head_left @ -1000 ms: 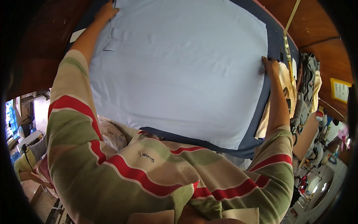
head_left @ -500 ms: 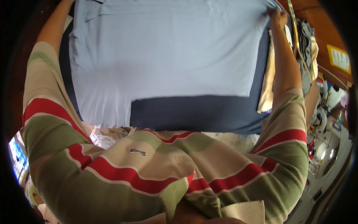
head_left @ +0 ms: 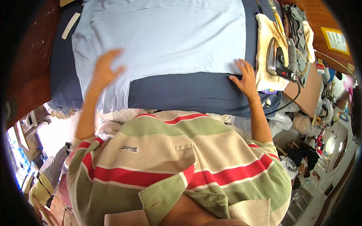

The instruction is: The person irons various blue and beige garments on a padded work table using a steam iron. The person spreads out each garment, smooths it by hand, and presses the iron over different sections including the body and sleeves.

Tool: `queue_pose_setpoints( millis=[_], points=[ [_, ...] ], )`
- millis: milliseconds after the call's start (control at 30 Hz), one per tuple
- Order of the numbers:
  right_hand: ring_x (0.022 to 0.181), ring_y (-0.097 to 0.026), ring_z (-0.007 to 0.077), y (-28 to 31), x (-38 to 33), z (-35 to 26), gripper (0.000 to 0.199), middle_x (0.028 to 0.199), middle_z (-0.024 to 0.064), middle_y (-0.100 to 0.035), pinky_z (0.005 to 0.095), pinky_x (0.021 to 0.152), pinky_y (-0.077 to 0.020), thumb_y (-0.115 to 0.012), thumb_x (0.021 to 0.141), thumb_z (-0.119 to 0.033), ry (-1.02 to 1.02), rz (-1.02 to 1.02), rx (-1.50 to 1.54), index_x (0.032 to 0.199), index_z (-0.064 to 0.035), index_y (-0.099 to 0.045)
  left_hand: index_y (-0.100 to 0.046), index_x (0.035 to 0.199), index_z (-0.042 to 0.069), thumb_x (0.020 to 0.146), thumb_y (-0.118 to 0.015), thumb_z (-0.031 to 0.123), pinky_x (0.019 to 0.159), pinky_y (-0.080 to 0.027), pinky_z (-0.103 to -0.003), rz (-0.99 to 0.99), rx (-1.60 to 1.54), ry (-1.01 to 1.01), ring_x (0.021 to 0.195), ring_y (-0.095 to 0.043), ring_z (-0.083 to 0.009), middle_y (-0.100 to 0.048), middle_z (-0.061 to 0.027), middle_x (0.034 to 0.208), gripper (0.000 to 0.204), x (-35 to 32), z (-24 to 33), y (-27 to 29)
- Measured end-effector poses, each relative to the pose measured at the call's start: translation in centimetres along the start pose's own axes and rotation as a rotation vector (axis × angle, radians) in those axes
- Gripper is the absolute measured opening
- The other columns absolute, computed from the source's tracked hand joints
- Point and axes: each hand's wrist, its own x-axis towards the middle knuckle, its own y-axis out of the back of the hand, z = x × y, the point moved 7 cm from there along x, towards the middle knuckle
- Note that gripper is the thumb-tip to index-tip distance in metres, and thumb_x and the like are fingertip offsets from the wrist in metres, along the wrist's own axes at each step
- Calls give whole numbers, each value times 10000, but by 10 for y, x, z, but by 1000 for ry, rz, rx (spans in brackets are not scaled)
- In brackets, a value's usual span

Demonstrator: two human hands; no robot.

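2 bare hands rest on the light blue garment, which lies flat on the dark blue ironing pad. Left hand lies with fingers spread on the garment's lower left part; right hand presses flat at its lower right edge, gripping nothing. Just right of the garment, an iron sits on a cream cloth

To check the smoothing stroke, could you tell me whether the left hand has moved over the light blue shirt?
Yes. The left hand has come back from the far collar end of the light blue shirt toward its near hem.
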Motion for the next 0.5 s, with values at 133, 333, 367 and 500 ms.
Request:
queue_pose_setpoints(
  millis=[133, 333, 367, 500],
  points=[
    [1003, -520, 302, -3, -16, 24, 171, 1105, 86, -567, 384, 844, -421, -659, 744, -92, 23, -18, -78, 863, -22, -559, -595, 1062, 109, 695, -685, 217, 851, -395, -382, 7, 127, 37, 972, -530, -250, -591, -69, 1007, 393, -36, 63, -19],
    [888, -542, 275, -3, -26, 25, 138, 977, 59, -586, 385, 772, -426, -633, 740, -37, 124, 6, -107, 825, -49, -525, -598, 842, 97, 721, -611, 101, 810, -404, -373, 10, 78, 39, 848, -541, -210, -568, -10, 865, 122, -42, 68, -30],
    [875, -543, 273, -4, -30, 25, 139, 959, 55, -587, 385, 765, -425, -631, 741, -34, 122, -5, -110, 827, -52, -523, -594, 828, 95, 724, -602, 90, 811, -404, -370, 37, 85, 11, 833, -543, -207, -565, -6, 849, 104, -43, 71, -31],
    [794, -541, 262, -3, -33, 28, 158, 794, 59, -571, 383, 720, -411, -657, 734, -166, -127, -191, -199, 745, -64, -537, -600, 838, 97, 743, -583, 89, 834, -397, -362, 87, 157, 83, 834, -553, -209, -578, -11, 855, 97, -52, 87, -28]
  ],
)
